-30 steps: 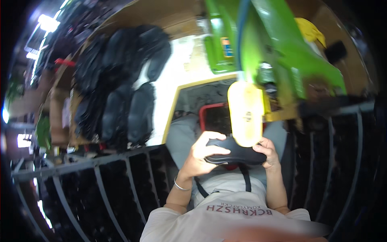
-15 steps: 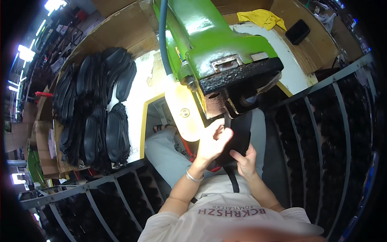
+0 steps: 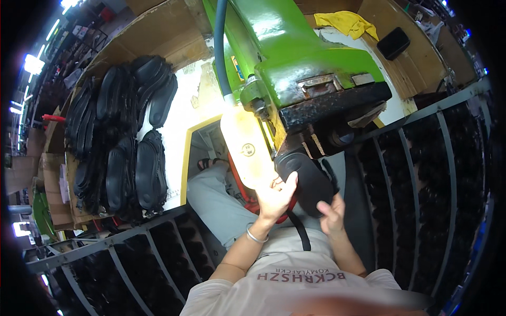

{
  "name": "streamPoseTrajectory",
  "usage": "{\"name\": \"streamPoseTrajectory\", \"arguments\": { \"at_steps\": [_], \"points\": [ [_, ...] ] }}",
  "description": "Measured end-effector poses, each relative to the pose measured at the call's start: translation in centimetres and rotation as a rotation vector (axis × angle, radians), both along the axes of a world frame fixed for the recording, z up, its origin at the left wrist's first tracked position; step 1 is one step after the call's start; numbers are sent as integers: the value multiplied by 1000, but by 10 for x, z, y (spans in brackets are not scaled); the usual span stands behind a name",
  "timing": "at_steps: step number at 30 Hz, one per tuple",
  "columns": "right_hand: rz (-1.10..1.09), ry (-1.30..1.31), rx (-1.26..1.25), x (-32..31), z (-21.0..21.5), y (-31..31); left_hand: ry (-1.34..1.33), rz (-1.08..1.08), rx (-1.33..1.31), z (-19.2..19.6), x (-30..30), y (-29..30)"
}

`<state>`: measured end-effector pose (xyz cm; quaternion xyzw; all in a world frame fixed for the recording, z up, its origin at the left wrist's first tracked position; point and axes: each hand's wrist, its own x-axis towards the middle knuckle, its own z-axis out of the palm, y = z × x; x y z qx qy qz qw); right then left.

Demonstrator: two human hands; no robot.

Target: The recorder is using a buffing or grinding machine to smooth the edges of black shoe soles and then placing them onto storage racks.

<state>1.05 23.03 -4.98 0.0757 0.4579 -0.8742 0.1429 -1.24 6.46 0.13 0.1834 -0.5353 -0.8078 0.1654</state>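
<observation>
A black shoe sole [image 3: 308, 184] is between my two hands, just under the front of a green machine head [image 3: 321, 63]. Its broad face is turned up toward me, and its far end lies close beneath the machine's metal parts. My left hand [image 3: 276, 199] grips the sole's left edge with the thumb on top. At the near right end, my right hand [image 3: 332, 215] pinches the rim between thumb and fingers. A thin dark strip [image 3: 331, 176] stands out along the sole's right side; whether it is attached I cannot tell.
A bright yellowish lamp panel [image 3: 245, 150] hangs left of the machine head. Stacks of black soles [image 3: 121, 142] lie on the white tabletop [image 3: 182, 105]. Metal racks [image 3: 406, 195] flank me. A yellow cloth [image 3: 345, 23] and a dark phone-like object [image 3: 393, 43] lie at the back right.
The sole has tilted so that its broad face now shows. Both hands have come slightly nearer to me with it, and the left thumb has come down on its edge.
</observation>
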Motion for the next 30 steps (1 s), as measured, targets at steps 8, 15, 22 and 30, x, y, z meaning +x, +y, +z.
{"name": "streamPoseTrajectory", "arguments": {
  "at_steps": [8,15,22,30],
  "points": [
    [-80,209,178,-93,40,12,-5,-34,-651,-10,-9,-33],
    [102,248,103,-109,55,-39,23,-78,-129,-10,28,-85],
    [253,300,273,-111,64,-67,-86,-382,-84,-21,55,-89],
    [94,491,297,-100,54,-60,-4,-341,-561,1,-21,-54]
  ]
}}
